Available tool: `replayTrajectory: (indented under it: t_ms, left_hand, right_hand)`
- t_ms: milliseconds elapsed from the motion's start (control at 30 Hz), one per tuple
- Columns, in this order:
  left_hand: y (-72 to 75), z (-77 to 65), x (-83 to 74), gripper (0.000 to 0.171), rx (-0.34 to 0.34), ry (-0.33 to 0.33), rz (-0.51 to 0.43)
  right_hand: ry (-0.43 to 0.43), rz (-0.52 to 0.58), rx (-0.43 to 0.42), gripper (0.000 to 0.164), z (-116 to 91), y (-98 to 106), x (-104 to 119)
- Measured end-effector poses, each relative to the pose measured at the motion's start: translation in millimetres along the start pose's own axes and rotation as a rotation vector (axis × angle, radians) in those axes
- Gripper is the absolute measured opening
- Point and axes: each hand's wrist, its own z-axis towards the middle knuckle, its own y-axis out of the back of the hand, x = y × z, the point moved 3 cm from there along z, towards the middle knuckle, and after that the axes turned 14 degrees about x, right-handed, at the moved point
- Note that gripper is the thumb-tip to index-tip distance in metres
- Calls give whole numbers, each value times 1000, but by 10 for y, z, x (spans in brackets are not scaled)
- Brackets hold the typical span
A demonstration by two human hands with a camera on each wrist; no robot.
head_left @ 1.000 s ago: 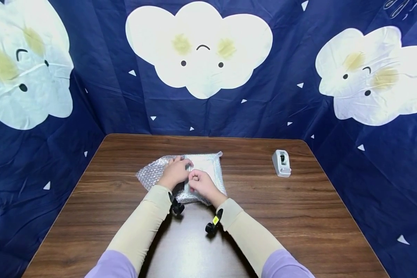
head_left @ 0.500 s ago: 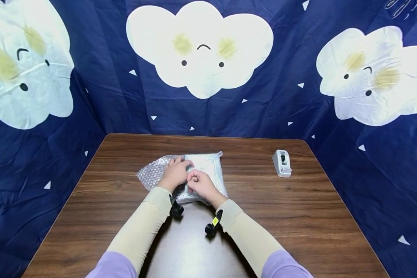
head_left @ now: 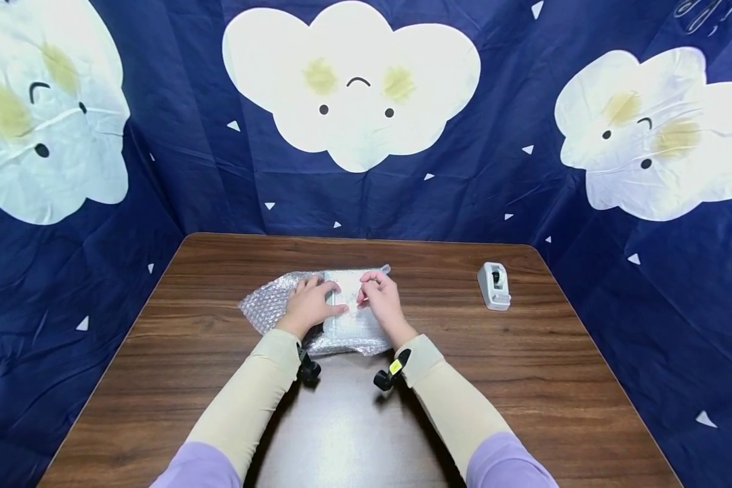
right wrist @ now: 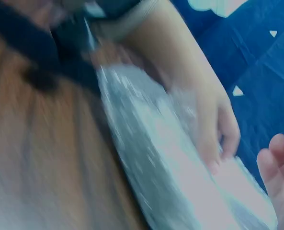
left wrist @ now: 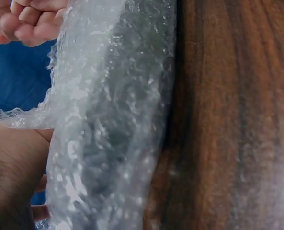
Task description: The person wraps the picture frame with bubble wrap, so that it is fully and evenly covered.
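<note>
A flat, pale rectangular package [head_left: 355, 329] lies on the table, covered in clear bubble wrap [left wrist: 118, 120]. A loose flap of the wrap [head_left: 265, 305] spreads out to its left. My left hand [head_left: 309, 305] rests on the package's left side with fingers spread and thumb pointing right across the top. Over the package's right half is my right hand [head_left: 383, 298], its fingers loosely bent and nothing visible between them. In the right wrist view the left hand [right wrist: 213, 124] presses on the wrap, while the right hand's fingers [right wrist: 273, 177] stand apart from it.
A white tape dispenser [head_left: 495, 287] stands at the back right of the wooden table [head_left: 439, 298]. Behind the table hangs a dark blue cloth [head_left: 366, 203] with white clouds. Each wrist carries a small black camera, such as the right one [head_left: 384, 378].
My right hand has moved right and slightly away from me, off the spot beside the left thumb. The left hand stays in place, its thumb now visible and extended.
</note>
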Motion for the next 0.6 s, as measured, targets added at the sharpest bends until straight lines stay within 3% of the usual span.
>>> replayTrajectory:
  t_ms: [167, 267, 367, 467, 600]
  left_hand:
    - [7, -8, -2, 55, 13, -7, 2]
    - [4, -12, -4, 55, 20, -4, 10]
    - [2, -14, -10, 55, 24, 2, 15]
    - [2, -18, -16, 55, 24, 4, 20]
    - [19, -29, -24, 55, 23, 2, 28]
  right_hand:
    - [32, -541, 39, 13, 100, 224, -8]
    - [32, -905, 161, 15, 195, 318, -103]
    - [21, -1176, 307, 19, 242, 332, -140]
    - [23, -1341, 414, 24, 261, 314, -181]
    - [44, -1428, 476, 27, 253, 280, -216]
